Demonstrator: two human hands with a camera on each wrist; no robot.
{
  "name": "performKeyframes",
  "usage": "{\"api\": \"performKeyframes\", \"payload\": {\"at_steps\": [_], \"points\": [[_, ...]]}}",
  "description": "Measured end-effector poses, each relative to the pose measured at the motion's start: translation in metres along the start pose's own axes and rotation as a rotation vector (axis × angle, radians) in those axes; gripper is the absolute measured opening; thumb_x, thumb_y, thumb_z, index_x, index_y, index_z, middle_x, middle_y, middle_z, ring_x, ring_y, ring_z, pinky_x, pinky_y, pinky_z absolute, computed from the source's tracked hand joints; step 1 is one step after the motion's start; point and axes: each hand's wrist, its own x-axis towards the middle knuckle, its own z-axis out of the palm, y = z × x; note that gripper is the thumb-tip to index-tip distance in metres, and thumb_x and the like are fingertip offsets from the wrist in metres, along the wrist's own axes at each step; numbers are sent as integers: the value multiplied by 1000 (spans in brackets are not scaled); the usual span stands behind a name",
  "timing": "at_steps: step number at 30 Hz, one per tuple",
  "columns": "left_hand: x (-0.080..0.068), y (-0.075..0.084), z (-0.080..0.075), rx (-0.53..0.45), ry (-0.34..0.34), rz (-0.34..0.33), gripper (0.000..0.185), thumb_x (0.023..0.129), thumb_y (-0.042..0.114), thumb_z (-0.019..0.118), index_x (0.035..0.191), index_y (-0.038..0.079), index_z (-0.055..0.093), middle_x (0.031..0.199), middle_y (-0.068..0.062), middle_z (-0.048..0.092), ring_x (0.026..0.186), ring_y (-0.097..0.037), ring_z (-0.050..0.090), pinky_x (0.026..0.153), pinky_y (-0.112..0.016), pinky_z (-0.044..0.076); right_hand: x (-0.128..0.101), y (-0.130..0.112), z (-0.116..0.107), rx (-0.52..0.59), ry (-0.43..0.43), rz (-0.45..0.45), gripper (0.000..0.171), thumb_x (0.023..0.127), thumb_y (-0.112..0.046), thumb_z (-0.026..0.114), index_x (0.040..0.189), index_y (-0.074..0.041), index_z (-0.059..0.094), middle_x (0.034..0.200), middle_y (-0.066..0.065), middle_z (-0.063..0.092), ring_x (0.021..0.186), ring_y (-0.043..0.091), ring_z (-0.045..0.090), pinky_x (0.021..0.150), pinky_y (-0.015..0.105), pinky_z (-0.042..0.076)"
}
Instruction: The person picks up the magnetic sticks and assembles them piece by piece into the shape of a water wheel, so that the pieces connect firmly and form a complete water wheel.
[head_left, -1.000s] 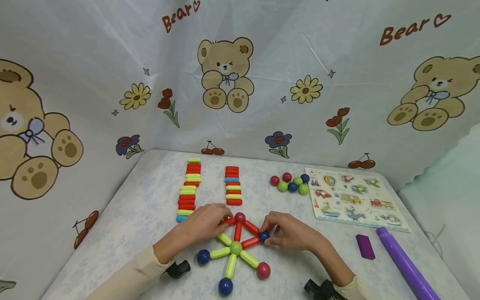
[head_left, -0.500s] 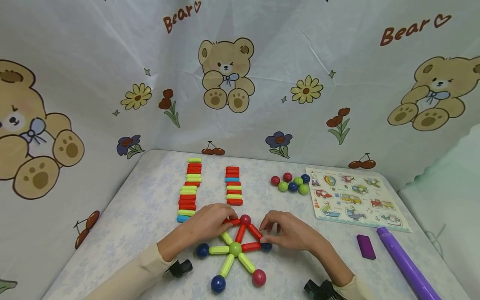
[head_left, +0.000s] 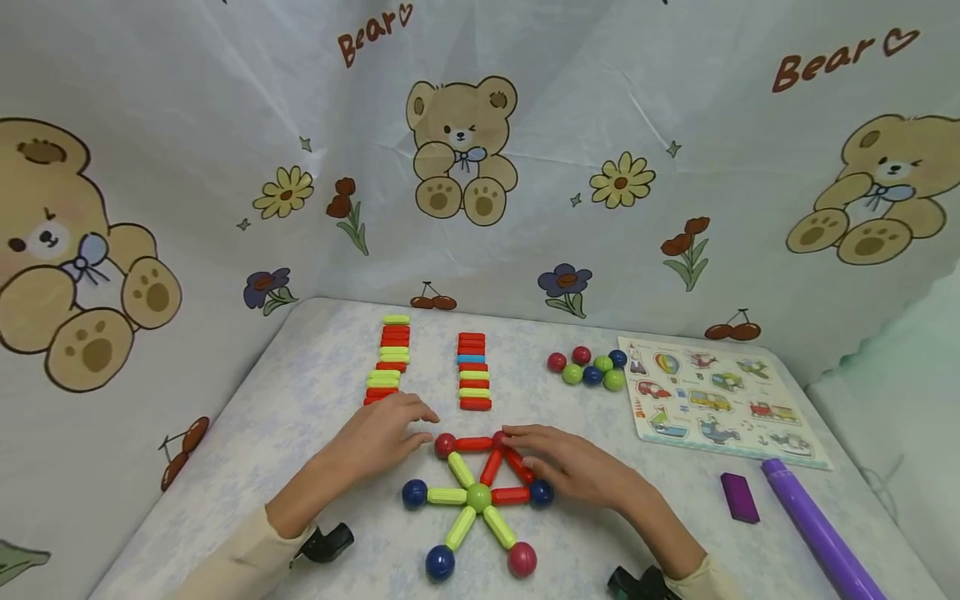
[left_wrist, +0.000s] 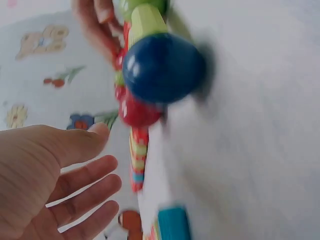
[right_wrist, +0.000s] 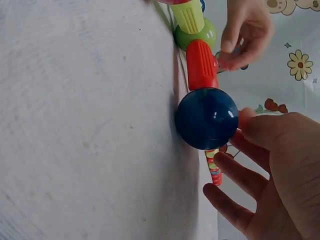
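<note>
A flat wheel of magnetic rods and balls lies on the table, with a green ball [head_left: 478, 497] at its hub. Green and red rods run out to several red and blue balls. Along its far side, a red rod [head_left: 474, 444] joins two red balls. My left hand [head_left: 386, 437] hovers just left of the outer red ball [head_left: 446, 445], fingers spread and holding nothing. The right hand [head_left: 581, 462] lies over the wheel's right side with fingers extended, fingertips at the other red ball and the slanted red rod [head_left: 519, 465]. Close beside its thumb is a blue ball [right_wrist: 206, 118].
Two columns of loose rods [head_left: 473, 375] lie farther back. Several loose balls [head_left: 592, 377] sit by a picture puzzle board [head_left: 731, 402]. A purple block [head_left: 740, 498] and a purple tube [head_left: 821, 529] lie at right. A bear-print cloth [head_left: 465, 258] hangs behind.
My left hand has let go of the red rod and drawn back left, uncovering a red ball. The right hand's fingers have stretched toward the top red ball. The wheel has turned slightly.
</note>
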Motion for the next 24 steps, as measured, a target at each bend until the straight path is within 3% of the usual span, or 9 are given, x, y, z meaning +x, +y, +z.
{"api": "performKeyframes", "payload": {"at_steps": [5,10,17,24], "points": [[-25,-21,-10,5,7,-92,21,91,19,89,111,17,81,115,-1,74,112,-23,68,94,-47,61,2,2,0,-4,92,-32,39,108,-9,65,144,-20,68,145,-7,63,132,15,62,108,42,56],[-43,-35,-11,-8,21,-114,23,88,14,91,109,16,81,115,-2,73,110,-23,67,92,-46,62,3,5,5,32,186,-50,30,102,-5,73,127,-19,77,125,-6,67,113,13,67,96,32,61],[-49,-39,-7,21,57,-86,26,85,7,92,108,14,82,113,-2,72,106,-21,67,88,-43,63,4,10,7,117,207,-38,26,101,-3,74,121,-19,78,125,-3,69,111,18,70,90,27,62],[-49,-43,-1,39,71,-101,32,82,4,93,111,10,81,106,0,69,98,-19,64,87,-40,62,3,14,0,111,174,-27,22,100,-8,77,119,-19,78,119,-6,73,108,16,70,87,23,61]]}}
